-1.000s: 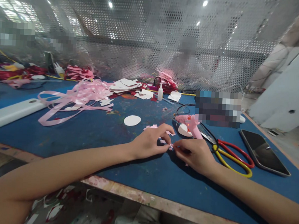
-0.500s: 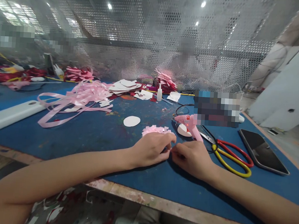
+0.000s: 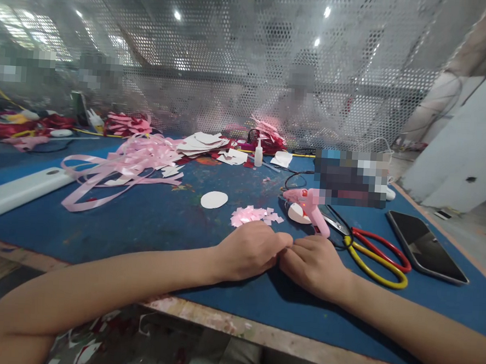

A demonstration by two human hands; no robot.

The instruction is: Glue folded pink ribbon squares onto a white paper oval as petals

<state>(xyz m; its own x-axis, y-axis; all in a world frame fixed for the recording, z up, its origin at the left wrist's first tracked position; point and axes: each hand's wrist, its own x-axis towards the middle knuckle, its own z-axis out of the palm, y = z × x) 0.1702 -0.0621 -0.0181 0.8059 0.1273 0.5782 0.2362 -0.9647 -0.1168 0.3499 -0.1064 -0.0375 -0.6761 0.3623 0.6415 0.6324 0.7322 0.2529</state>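
My left hand (image 3: 249, 252) and my right hand (image 3: 314, 266) meet over the near part of the blue table, fingertips pressed together. Both are closed, and whatever they pinch is hidden behind the fingers. Just beyond my left hand lies a small pile of pink ribbon pieces (image 3: 251, 215). A white paper oval (image 3: 214, 200) rests flat behind it, to the left. Past my right hand, a pink glue gun (image 3: 310, 200) with a small red light lies over another white oval (image 3: 297, 213). Scissors (image 3: 380, 259) with one red and one yellow handle lie to the right.
A dark phone (image 3: 426, 245) lies at the right edge. Pink ribbon (image 3: 141, 156) is heaped at the left beside a long white object (image 3: 24, 190). Stacked white paper (image 3: 204, 143) and a small white bottle (image 3: 258, 154) stand at the back, before a perforated metal screen (image 3: 234, 55).
My left hand has moved slightly down and turned, its fingers closing against my right hand. More of the pink ribbon pieces now shows. The glue gun and scissors have stayed put.
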